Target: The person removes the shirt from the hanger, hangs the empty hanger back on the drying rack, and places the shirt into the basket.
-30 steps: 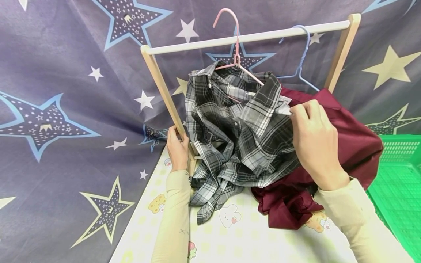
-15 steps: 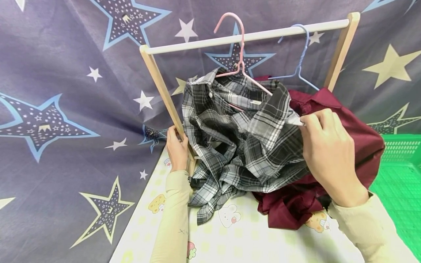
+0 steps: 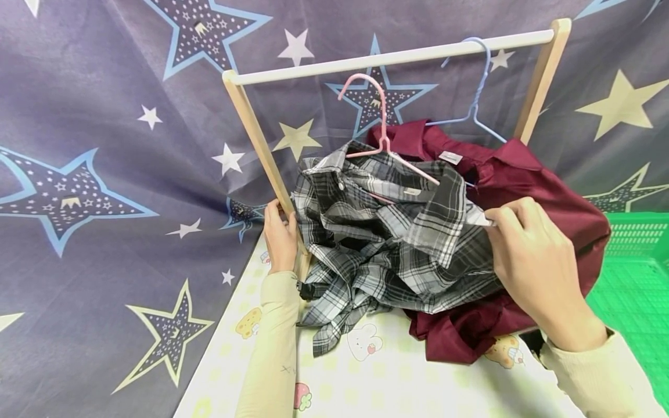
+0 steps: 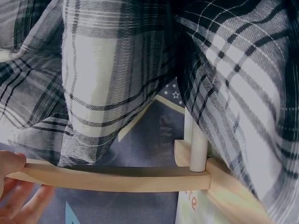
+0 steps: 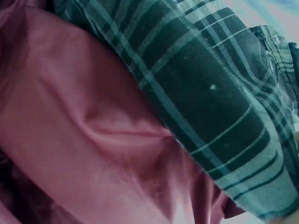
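My right hand (image 3: 538, 264) pinches the shoulder of a grey-and-black plaid shirt (image 3: 428, 278), pulling its fabric out to the right. The shirt is on a pink hanger (image 3: 384, 119), whose hook stands below the rack's white rail (image 3: 324, 68), apart from it. My left hand (image 3: 280, 238) holds the left wooden post (image 3: 255, 130) of the small clothes rack; the left wrist view shows its fingers (image 4: 37, 200) around the wood. Behind the plaid shirt, a maroon shirt (image 3: 564, 215) is on a blue hanger (image 3: 482, 81) hooked over the rail.
A green plastic basket (image 3: 627, 307) stands at the right. The rack's right post (image 3: 546, 75) rises behind the maroon shirt. Below lies a pale checked tablecloth (image 3: 397, 377) with cartoon prints, and a star-patterned curtain (image 3: 104, 261) hangs behind.
My right hand has moved down and right with the plaid shirt. The pink hanger has dropped, its hook going from above the rail to below it. The left hand stays on the post.
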Motion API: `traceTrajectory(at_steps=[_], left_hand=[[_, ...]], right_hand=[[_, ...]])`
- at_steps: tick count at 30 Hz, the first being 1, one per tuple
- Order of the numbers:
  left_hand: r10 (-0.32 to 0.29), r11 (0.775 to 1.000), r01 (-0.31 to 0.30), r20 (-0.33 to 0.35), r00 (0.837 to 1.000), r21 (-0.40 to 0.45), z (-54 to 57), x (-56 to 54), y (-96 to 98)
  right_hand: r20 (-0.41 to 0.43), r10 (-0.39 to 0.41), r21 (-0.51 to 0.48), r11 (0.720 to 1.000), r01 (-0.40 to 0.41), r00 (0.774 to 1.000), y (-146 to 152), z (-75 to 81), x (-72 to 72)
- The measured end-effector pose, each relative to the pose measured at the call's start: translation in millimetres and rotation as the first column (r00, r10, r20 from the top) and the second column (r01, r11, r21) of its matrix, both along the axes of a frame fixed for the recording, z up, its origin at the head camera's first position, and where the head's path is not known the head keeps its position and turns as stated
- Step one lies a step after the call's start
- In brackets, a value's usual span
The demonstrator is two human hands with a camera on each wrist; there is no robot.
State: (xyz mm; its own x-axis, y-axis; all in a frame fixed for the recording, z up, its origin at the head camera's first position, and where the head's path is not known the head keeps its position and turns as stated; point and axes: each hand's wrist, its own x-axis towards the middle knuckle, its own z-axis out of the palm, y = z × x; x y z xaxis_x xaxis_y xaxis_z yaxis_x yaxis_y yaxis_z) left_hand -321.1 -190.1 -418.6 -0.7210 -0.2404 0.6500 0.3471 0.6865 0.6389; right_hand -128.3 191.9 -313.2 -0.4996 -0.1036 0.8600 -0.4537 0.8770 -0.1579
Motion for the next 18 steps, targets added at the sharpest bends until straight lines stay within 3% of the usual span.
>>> traceTrajectory(at_steps=[12, 18], left_hand=[[-0.041, 0.999, 0.041, 0.036, 0.998, -0.01, 0.3, 4.0, -2.0], [-0.034, 0.999, 0.035, 0.036, 0.999, -0.027, 3.9, 15.5, -2.2]], right_hand=[[0.059, 0.045, 0.001, 0.999, -0.045, 0.997, 11, -22.2, 6.7], [0.079, 0.065, 0.016, 0.998, -0.066, 0.995, 15, -38.6, 6.5]])
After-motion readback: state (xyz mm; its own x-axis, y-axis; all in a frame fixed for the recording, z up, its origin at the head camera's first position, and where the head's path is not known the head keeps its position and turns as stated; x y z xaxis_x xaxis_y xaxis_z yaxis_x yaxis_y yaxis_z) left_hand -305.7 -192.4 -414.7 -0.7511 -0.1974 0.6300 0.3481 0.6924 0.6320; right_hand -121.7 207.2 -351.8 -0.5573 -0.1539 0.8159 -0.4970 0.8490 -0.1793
